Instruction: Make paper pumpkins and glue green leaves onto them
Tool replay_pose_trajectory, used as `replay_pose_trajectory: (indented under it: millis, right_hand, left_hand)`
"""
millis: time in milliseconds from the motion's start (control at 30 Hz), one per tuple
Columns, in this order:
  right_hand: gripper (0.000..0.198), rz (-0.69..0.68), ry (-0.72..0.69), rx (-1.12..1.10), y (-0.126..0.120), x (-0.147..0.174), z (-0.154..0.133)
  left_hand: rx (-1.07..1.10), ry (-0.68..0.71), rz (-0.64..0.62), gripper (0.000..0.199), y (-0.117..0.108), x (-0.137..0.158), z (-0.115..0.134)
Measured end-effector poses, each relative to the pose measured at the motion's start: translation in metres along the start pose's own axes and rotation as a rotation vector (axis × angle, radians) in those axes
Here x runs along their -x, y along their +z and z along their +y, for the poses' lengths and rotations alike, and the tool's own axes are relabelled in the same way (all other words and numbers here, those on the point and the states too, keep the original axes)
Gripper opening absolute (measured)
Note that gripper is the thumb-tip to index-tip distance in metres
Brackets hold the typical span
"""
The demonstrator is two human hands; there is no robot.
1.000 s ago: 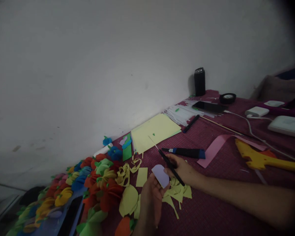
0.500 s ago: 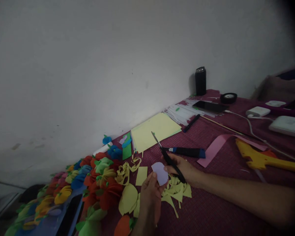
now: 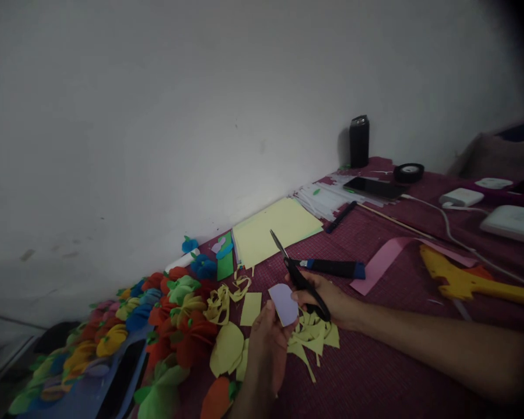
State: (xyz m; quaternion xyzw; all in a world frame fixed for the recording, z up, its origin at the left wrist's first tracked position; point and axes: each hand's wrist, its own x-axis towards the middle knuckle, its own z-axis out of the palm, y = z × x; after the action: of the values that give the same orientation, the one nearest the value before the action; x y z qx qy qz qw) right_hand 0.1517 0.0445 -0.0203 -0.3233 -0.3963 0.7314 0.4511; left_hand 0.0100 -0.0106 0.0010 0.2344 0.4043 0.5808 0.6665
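My left hand [image 3: 268,340] pinches a small lilac paper piece [image 3: 283,304] with one rounded side, backed by a yellow layer at its edge. My right hand [image 3: 325,297] is closed on black-handled scissors [image 3: 303,282], their blades pointing up and away, nearly together. The right thumb is at the lilac piece's right edge. Beneath the hands lie yellow paper offcuts [image 3: 312,337]. A small yellow rectangle [image 3: 250,309] and several rounded yellow cutouts [image 3: 227,349] rest left of my left hand.
Colourful paper flowers and pumpkins [image 3: 192,337] crowd the left side. Yellow sheets [image 3: 273,230] lie by the wall. A utility knife [image 3: 334,268], pink ribbon [image 3: 382,262] and yellow glue gun [image 3: 467,282] are to the right. Farther back are a phone [image 3: 371,188] and black can [image 3: 359,141].
The lilac piece has turned slightly in my left hand, showing a straighter left edge. The scissors stay in my right hand, and the view has shifted a little.
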Motion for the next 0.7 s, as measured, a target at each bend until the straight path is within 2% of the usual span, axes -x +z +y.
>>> replay_pose_trajectory:
  millis: [333, 467, 600, 700]
  right_hand:
    - [0.042, -0.023, 0.038, -0.020, -0.0022, -0.0010, 0.0052]
    - [0.041, -0.027, 0.047, -0.015, -0.0019, -0.0010, 0.0059]
    - [0.042, -0.016, 0.036, 0.011, -0.0006, 0.0000, 0.0038]
    - [0.043, 0.002, -0.002, 0.038, -0.0001, 0.0005, 0.0024]
  left_hand:
    - [-0.032, 0.047, 0.068, 0.028, 0.0023, -0.0009, -0.0031]
    - [-0.140, 0.065, 0.076, 0.031, 0.0031, -0.0020, -0.0054]
    - [-0.296, 0.230, 0.159, 0.039, 0.0017, -0.0024, -0.0058]
    - [-0.405, 0.345, 0.163, 0.021, -0.0019, -0.0018, -0.0054]
